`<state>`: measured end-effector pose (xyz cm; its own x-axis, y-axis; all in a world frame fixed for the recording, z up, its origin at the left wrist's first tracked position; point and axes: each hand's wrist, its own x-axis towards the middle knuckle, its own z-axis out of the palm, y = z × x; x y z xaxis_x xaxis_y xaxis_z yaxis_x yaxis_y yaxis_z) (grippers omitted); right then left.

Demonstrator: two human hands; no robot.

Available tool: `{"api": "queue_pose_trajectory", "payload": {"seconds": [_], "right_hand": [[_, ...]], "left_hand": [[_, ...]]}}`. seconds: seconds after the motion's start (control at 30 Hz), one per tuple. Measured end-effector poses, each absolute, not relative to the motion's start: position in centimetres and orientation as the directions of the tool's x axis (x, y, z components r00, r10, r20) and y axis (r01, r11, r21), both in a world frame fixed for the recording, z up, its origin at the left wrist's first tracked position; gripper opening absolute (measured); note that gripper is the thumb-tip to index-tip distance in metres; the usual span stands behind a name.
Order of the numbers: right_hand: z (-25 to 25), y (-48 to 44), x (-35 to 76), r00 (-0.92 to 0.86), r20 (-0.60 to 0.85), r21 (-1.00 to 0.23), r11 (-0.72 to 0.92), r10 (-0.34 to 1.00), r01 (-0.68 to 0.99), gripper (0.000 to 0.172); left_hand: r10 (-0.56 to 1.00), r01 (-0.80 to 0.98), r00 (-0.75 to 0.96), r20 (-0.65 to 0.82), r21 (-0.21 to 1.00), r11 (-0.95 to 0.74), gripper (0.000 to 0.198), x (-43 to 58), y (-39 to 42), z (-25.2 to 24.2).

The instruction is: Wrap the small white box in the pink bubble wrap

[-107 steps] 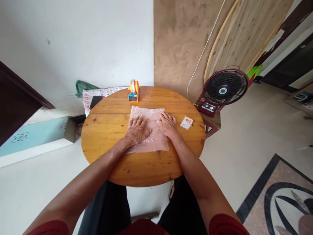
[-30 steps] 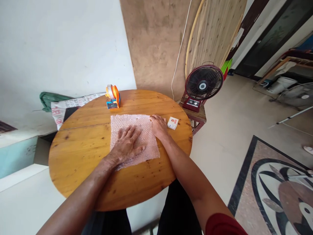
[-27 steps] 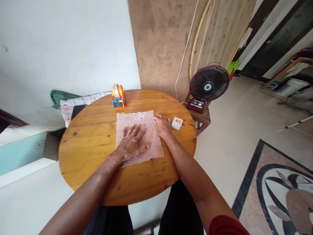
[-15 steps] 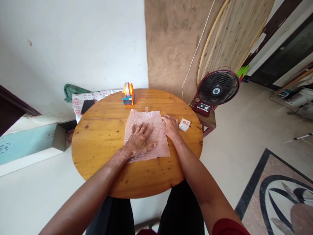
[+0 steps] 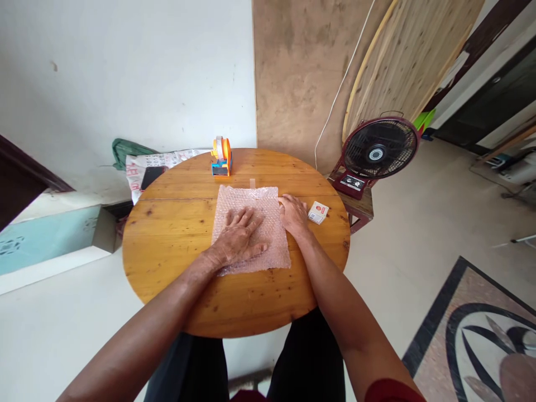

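Left hand [image 5: 240,237] lies flat, fingers spread wide, right on top of the bubble wrap [image 5: 272,243]! Right hand [image 5: 293,215] is at the sheet's right edge, fingers bent; whether it pinches anything, I cannot tell. Just beyond its fingers, a small card-like packet [image 5: 318,212]. Out ahead of the left hand, an orange-and-blue tape dispenser [image 5: 221,157] stands on the wooden table [image 5: 167,240].

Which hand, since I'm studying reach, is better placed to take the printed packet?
Probably the right hand: it lies beside the packet; the left hand rests farther away on the bubble wrap.
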<state>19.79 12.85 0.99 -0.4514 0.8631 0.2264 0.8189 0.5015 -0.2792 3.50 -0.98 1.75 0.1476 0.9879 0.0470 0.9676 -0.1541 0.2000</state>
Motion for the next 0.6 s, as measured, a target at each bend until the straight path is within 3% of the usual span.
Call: {"api": "queue_pose_trajectory", "payload": {"seconds": [0.6], "right_hand": [[1.08, 12.77, 19.81, -0.456, 0.229, -0.268, 0.507, 0.86, 0.819, 0.039]], "left_hand": [[0.985, 0.964, 0.158, 0.066, 0.205, -0.168, 0.087, 3.34, -0.78, 1.17]]}}
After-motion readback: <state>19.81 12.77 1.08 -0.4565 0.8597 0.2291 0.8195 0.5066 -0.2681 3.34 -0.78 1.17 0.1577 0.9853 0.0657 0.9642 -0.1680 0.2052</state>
